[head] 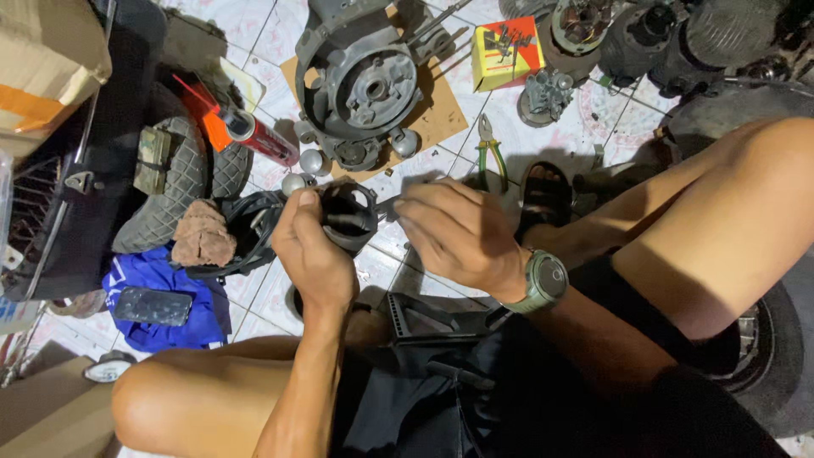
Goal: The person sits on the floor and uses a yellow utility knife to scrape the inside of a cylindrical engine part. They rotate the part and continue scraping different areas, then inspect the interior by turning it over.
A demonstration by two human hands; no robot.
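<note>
The left hand [312,254] is wrapped around a dark, ring-shaped engine part [349,217], held just above the tiled floor [398,246] between the person's bare knees. The right hand [458,233], with a grey wristwatch [543,282] on its wrist, has its fingers pinched narrowly on a thin metal tool [388,205] whose tip meets the part's rim. Just beyond lies a grey engine casing [360,80] on cardboard [441,119], with green-handled pliers [490,153] to its right. A red tube [254,136] and a tyre [174,182] lie to the left, near a phone [153,305] on blue cloth [161,276].
</note>
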